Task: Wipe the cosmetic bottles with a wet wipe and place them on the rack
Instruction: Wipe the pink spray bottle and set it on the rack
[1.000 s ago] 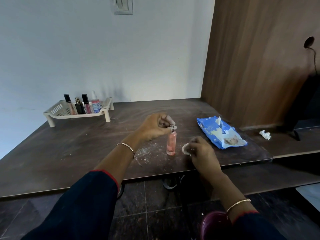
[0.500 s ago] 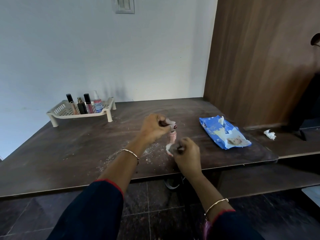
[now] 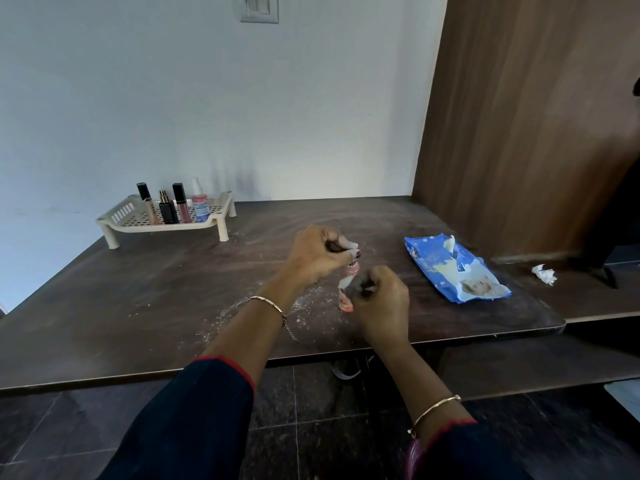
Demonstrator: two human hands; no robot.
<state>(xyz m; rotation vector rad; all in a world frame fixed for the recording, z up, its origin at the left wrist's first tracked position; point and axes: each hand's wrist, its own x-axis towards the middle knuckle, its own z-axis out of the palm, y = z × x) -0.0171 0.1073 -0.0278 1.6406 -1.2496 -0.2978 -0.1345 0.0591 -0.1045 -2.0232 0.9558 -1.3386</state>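
Upright on table (image 3: 145,306): bottle (image 3: 346,301), top pinched by left hand (image 3: 318,252), middle wrapped by right hand (image 3: 379,299) clutching wipe (image 3: 345,282).

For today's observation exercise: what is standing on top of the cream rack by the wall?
Four cosmetic bottles stand upright on the cream rack: a black-capped tube, a small dark perfume bottle, a pink gloss tube and a pink spray bottle. Their bases are partly hidden by the rack's rim.

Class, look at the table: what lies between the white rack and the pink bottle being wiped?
In the head view, only bare dark tabletop with scattered white specks lies between the rack and the pink bottle; the left hand grips the bottle's top.
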